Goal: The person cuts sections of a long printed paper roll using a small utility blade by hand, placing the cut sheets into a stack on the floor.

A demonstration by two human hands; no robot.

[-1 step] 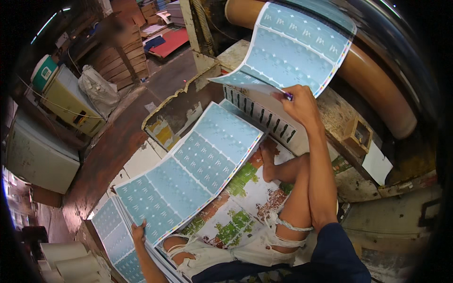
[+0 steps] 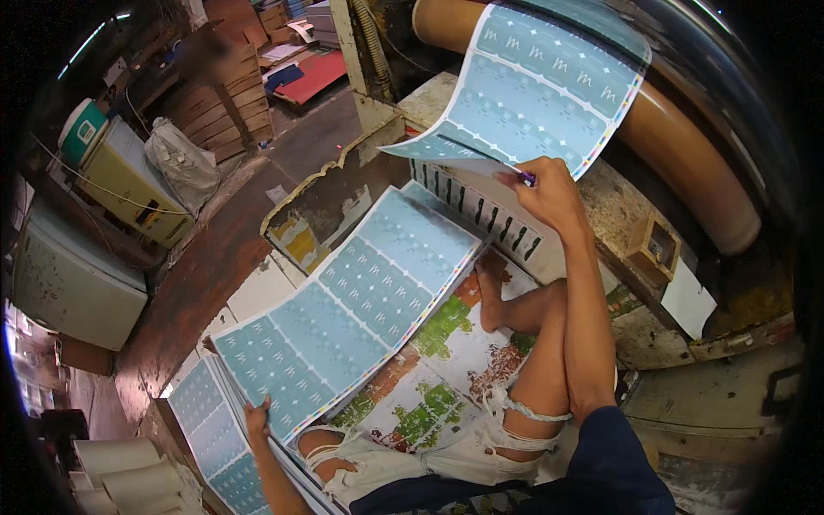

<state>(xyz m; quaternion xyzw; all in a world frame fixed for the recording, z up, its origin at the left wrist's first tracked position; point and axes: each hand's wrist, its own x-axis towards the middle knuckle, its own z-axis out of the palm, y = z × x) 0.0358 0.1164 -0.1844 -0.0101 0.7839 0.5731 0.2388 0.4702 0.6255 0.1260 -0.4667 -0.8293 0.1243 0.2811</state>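
My right hand (image 2: 549, 193) is closed round a slim tool with a purple end (image 2: 526, 178); its exact kind is hidden by my fingers. It is at the lower edge of a blue-green printed sheet (image 2: 536, 107), which curves down from a large roller. At lower left, my left hand (image 2: 257, 419) pinches the near edge of another printed sheet (image 2: 318, 318), its thumb on top and the other fingers mostly hidden. That sheet lies sloping on a pile, its far end near the machine. Further printed sheets (image 2: 210, 421) lie under and left of my left hand.
A brown roller (image 2: 695, 172) spans the upper right. Below it, a small wooden box (image 2: 652, 249) sits on the machine ledge beside a white card (image 2: 688, 299). My bent legs rest over a stained, printed surface (image 2: 429, 403). Cabinets and a white sack (image 2: 180, 163) stand at left.
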